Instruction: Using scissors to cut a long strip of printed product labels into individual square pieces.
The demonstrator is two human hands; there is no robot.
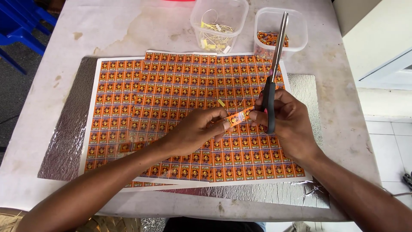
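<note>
My left hand and my right hand meet over the printed sheets, both pinching a small orange sticker strip between their fingertips. Black-handled scissors also sit in my right hand, hooked on its fingers, with the closed blades pointing up and away toward the far tubs. Underneath lie overlapping sheets of small orange stickers in a grid. A tiny yellow offcut rests on the sheets just above my left hand.
The sheets lie on a silver foil mat on a stained white table. Two clear plastic tubs stand at the far edge: one with yellow trimmings, one with cut orange stickers. A blue chair stands far left; tiled floor is right.
</note>
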